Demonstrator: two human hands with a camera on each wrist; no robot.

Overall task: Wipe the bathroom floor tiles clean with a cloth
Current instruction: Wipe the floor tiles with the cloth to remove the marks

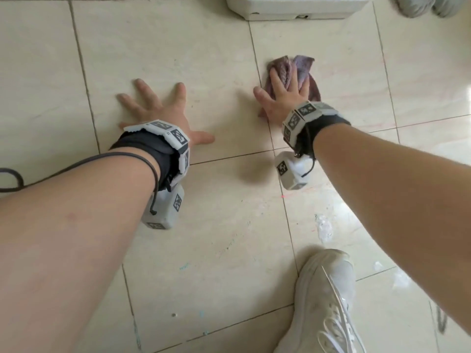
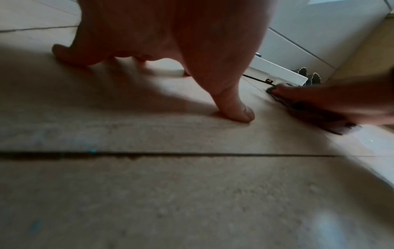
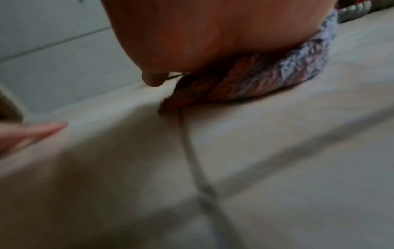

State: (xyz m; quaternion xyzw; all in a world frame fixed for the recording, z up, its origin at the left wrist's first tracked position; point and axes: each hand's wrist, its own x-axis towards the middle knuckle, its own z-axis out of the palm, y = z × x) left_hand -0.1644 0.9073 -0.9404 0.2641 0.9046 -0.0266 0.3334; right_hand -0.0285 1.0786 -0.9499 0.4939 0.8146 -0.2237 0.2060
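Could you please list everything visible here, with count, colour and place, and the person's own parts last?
cloth: one, purple-grey, bunched on the tiles under the right hand, across a grout line.
floor tiles: many, cream with dark grout lines, some blue specks and a white smear.
step platform: one, white with a blue top, top edge of the head view.
grey shoes: apparently a pair, top right corner.
white sneaker: one, bottom right, worn on the person's foot.
wrist camera rigs: two, white with black markers, one per wrist.
left hand: fingers spread flat on a tile.
right hand: pressing flat on the cloth.
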